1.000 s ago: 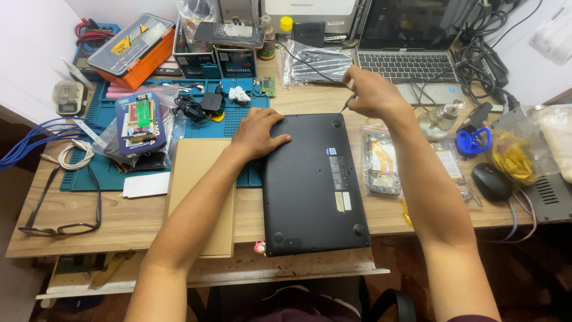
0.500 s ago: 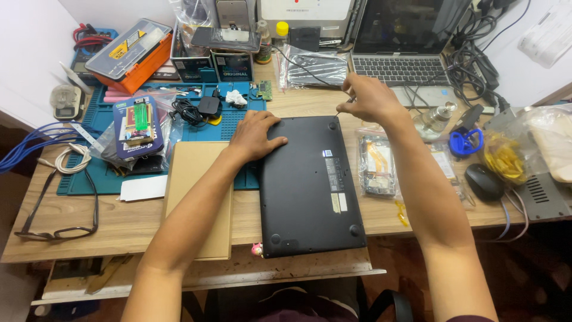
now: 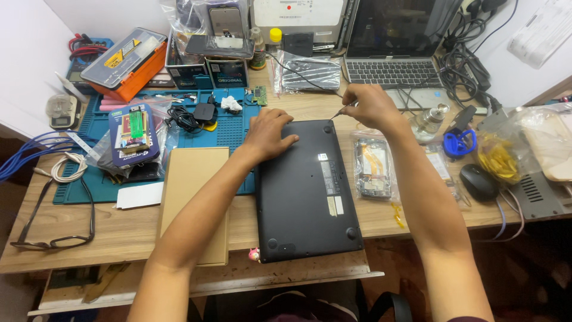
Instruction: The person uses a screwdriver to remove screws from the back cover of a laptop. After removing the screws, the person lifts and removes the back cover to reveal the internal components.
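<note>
Right hand (image 3: 370, 106) grip pinches thin screwdriver (image 3: 341, 110), tip at laptop's upper-right corner | left hand (image 3: 268, 132) lies flat, released, steadying upturned black laptop (image 3: 307, 188) | centre frame on worktop (image 3: 137, 229)

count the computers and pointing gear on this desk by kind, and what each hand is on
Laptops: 2, black laptop upside down under left hand, open laptop behind.
Mice: 1, black mouse.
Thin tools: 1, in right hand.
Total: 4.
</note>
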